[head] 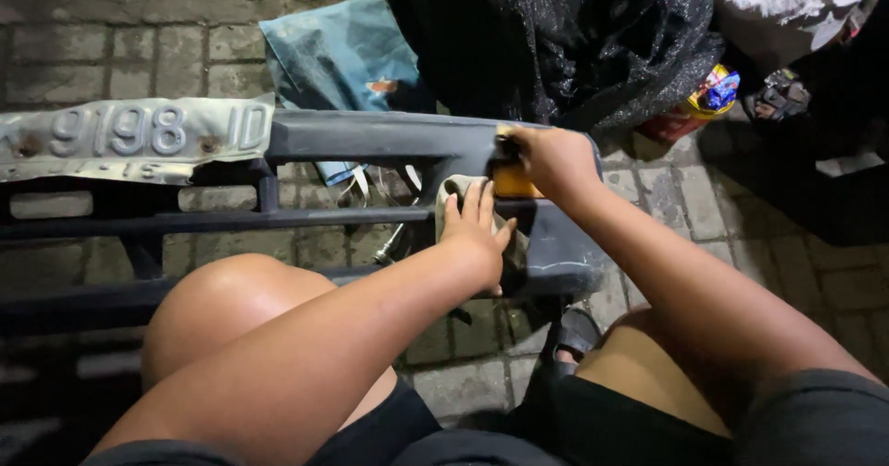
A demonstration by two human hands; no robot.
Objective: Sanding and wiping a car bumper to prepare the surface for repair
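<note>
- Head view: left hand [474, 235], fingers spread flat, pressing grey rag [456, 188] on dark car bumper [389, 137].
- Right hand [554, 159] clenched around yellow block [512, 182] against bumper's upper bar.
- Bent number plate [130, 137] attached left.

Matt grey plastic bumper [389, 137]; soft cloth rag [456, 191]; dented metal plate [130, 137]; rough brick paving [111, 54].
</note>
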